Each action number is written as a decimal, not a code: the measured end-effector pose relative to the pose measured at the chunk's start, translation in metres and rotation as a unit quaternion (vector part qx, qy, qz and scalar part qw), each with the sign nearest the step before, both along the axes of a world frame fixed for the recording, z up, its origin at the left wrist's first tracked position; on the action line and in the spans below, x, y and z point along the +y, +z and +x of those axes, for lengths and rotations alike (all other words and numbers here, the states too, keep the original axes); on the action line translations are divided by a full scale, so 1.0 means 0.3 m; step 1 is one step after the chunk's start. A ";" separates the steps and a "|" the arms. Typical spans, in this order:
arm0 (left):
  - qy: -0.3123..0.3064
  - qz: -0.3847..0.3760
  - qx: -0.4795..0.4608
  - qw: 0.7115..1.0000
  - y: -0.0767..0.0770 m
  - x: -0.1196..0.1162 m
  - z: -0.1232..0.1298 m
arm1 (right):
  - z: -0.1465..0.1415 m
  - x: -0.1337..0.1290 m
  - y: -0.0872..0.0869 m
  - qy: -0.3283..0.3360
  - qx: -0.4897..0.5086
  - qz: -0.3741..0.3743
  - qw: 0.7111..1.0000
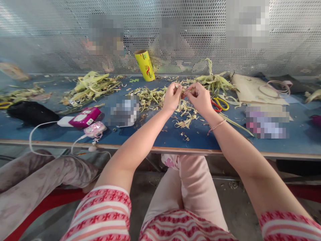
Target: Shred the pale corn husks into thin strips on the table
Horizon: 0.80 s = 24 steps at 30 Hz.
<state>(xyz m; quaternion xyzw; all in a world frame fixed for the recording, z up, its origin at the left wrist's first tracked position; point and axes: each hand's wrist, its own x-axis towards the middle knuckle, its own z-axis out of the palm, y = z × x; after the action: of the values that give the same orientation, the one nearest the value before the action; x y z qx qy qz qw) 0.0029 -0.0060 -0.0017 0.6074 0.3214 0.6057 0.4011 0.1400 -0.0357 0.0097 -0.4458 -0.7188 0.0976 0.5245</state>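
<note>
My left hand (173, 97) and my right hand (200, 97) meet over the blue table (155, 135), fingertips pinched close together. Between them is a thin strip of corn husk (180, 102), mostly hidden by the fingers, with an end hanging below my left fingertips. Under and around the hands lie curled husk scraps (187, 120). Scissors with red and yellow handles (222, 104) rest just right of my right wrist, partly covered by it. A heap of pale green husks (215, 82) sits behind my right hand.
A yellow cardboard tube (145, 66) stands by the perforated metal screen (195, 20). Leftward are another husk pile (92, 85), a magenta device (85, 117) with white cables and a black bundle (32, 113). Brown paper (250, 87) lies right. Another person's legs (50, 177) are at left.
</note>
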 end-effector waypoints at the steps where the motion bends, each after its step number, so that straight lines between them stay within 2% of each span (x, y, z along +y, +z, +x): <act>1: 0.000 0.004 0.003 1.000 0.001 -0.005 0.000 | -0.001 0.001 0.000 0.000 0.002 -0.003 1.000; 24: 0.022 0.026 0.008 0.999 -0.003 -0.014 -0.004 | -0.002 0.008 -0.007 0.031 -0.021 0.007 0.999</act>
<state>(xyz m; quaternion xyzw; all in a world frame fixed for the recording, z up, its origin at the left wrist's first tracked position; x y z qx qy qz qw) 0.0016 -0.0101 -0.0025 0.6152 0.3215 0.6177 0.3696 0.1393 -0.0333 0.0076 -0.4217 -0.7438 0.0990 0.5090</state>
